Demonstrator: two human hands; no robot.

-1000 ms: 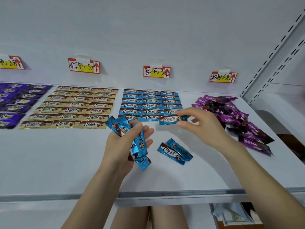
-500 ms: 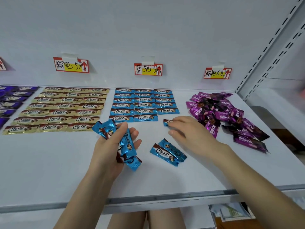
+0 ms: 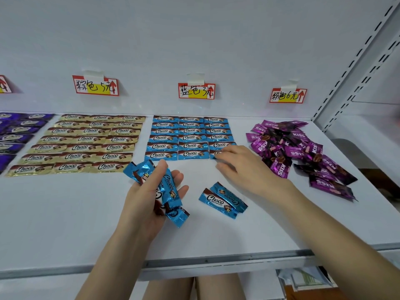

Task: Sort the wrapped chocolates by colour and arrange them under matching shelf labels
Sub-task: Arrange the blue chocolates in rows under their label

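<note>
The left hand [image 3: 149, 198] is palm up, its fingers [image 3: 180, 177] and thumb grasping a loose bundle of blue chocolates [image 3: 171, 188]: shiny blue foil wrappers with crimped ends, a brown band and white "Choco" lettering. The right hand [image 3: 244, 169] reaches forward with its fingers [image 3: 227, 149] lying over one blue chocolate [image 3: 213, 156]. Most of that wrapper is hidden, so I cannot tell whether they pinch it or only press it to the shelf [image 3: 65, 213]. It lies at the near right corner of the blue grid [image 3: 190, 137], whose neat rows run away from those fingertips toward the blue label [image 3: 196, 91]. Two more loose blue chocolates [image 3: 223, 200] lie overlapping between the two hands. Left of the left fingers lie gold rows [image 3: 86, 144], and right of the right fingers is a heap of magenta chocolates [image 3: 298, 148].
</note>
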